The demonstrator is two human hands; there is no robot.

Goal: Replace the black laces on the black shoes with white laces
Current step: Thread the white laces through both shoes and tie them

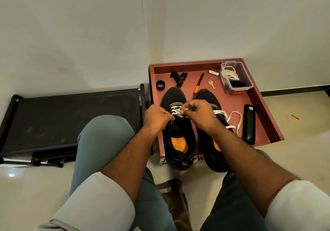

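Behind the hands (178,115), half-hidden white lace (175,112)

Single head-worn view, angled forward and down.
Wide lens looked closely over both forearms onto the tray (271,121) at floor level.

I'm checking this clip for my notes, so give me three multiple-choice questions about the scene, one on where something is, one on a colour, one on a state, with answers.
1. Where is the key?
A. inside the clear box
B. on the tray floor beyond the shoes
C. on the black stand

2. What colour are the insoles?
A. orange
B. white
C. blue

3. How is the white lace in the left shoe?
A. fully tied
B. missing
C. only partly threaded

Answers: 1 B, the key lies bare on the tray, beside the clear box. 2 A, orange shows inside both shoes. 3 C, lace crosses only near the toe, and both hands pinch it.
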